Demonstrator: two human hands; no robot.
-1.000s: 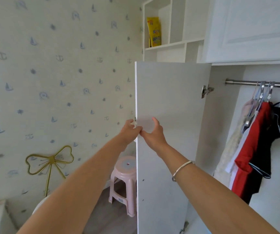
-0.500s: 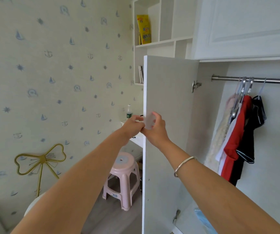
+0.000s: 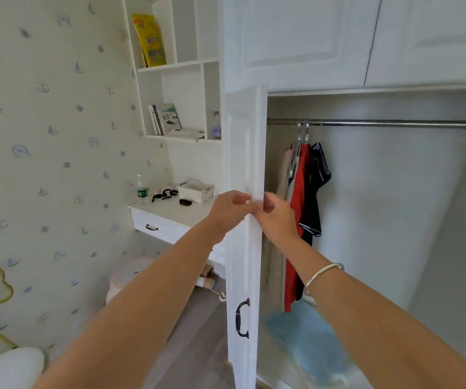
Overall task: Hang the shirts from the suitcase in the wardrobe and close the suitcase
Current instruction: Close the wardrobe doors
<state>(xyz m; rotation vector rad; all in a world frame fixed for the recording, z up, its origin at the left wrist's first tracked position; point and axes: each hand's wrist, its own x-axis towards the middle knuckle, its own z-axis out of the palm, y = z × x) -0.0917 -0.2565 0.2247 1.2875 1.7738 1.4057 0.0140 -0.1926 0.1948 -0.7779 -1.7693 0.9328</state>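
Note:
The white wardrobe door (image 3: 244, 153) stands edge-on to me, with a dark handle (image 3: 242, 318) low on its front. My left hand (image 3: 230, 207) grips its outer side and my right hand (image 3: 275, 213) grips its inner edge at the same height. Inside the open wardrobe, a red shirt (image 3: 299, 192), a dark shirt (image 3: 317, 175) and a pale garment (image 3: 286, 169) hang on hangers from the metal rail (image 3: 394, 124). The suitcase is out of view.
Blue folded fabric (image 3: 307, 338) lies on the wardrobe floor. To the left are a white desk (image 3: 170, 217) with a bottle (image 3: 142, 189) and a basket (image 3: 196, 189), open shelves (image 3: 178, 68) with books, and a pink stool (image 3: 131, 276) below.
The wardrobe door has swung from facing me to edge-on, revealing the desk and shelves behind it. Both hands stayed on the door's edge and moved with it.

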